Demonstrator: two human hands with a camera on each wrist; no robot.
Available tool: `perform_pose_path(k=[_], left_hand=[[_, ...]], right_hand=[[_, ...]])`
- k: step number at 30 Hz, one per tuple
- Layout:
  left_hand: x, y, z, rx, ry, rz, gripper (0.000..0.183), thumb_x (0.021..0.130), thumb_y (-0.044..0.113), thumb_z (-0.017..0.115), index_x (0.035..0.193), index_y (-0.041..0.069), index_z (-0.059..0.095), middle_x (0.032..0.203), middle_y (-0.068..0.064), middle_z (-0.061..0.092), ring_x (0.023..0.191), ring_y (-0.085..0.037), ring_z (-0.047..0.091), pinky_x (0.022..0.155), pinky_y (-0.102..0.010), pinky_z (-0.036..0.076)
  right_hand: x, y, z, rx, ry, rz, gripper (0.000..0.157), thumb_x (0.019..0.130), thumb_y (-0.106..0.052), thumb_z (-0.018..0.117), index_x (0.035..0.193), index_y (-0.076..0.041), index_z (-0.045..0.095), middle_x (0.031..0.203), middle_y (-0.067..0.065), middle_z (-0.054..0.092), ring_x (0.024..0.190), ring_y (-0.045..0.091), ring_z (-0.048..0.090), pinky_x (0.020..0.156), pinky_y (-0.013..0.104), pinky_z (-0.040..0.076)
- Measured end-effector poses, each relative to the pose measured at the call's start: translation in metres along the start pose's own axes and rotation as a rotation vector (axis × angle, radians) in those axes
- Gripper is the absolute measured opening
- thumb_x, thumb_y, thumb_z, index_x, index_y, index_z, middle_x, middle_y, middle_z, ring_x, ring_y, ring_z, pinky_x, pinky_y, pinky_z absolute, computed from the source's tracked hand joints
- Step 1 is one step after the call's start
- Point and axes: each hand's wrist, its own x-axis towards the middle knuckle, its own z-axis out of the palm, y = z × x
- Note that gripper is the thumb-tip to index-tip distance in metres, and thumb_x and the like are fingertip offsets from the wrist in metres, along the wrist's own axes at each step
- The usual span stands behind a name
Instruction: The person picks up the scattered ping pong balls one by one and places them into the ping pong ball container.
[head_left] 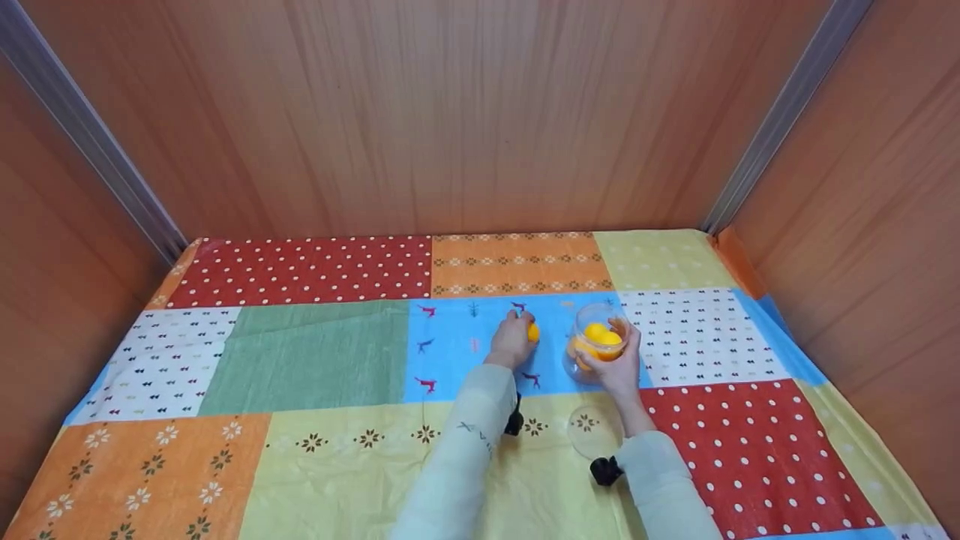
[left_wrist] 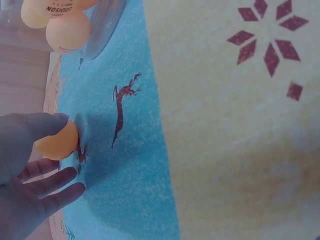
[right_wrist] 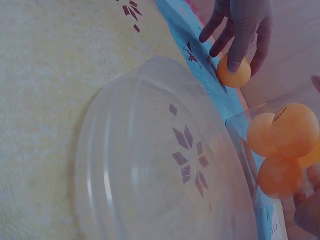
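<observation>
My left hand (head_left: pixel 511 343) pinches an orange ping-pong ball (left_wrist: pixel 61 142) between thumb and index finger, low over the blue patch of cloth. The other fingers of that hand spread loosely below the ball in the left wrist view. To the right, a clear plastic jar (head_left: pixel 573 367) stands tilted a little, with several orange ping-pong balls (right_wrist: pixel 295 131) inside. My right hand (head_left: pixel 621 367) grips the jar round its right side, thumb on the near face. Printed lettering shows on one of the balls in the jar.
A clear round lid (head_left: pixel 589 435) lies on the yellow cloth in front of the jar, beside the right wrist. Patchwork cloth (head_left: pixel 322 360) covers the table. Wood-look panels (head_left: pixel 480 120) close in the back and both sides.
</observation>
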Motion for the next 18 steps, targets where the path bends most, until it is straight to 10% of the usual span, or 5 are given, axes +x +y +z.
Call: perform_pose_path(k=[18], left_hand=[[-0.0084,0.0063,-0.0017,-0.064,0.002,0.007,0.038,0.08,0.012,0.064,0.117,0.008,0.054,0.11,-0.012,0.047,0.092,-0.02,0.053,0.081,-0.031,0.046]], right_hand=[[0.0008,0.0022,-0.001,0.01,0.003,-0.044,0.079,0.07,-0.006,0.074,0.131,-0.009,0.023,0.134,0.008,0.031,0.119,0.022,0.031,0.103,0.037,0.023]])
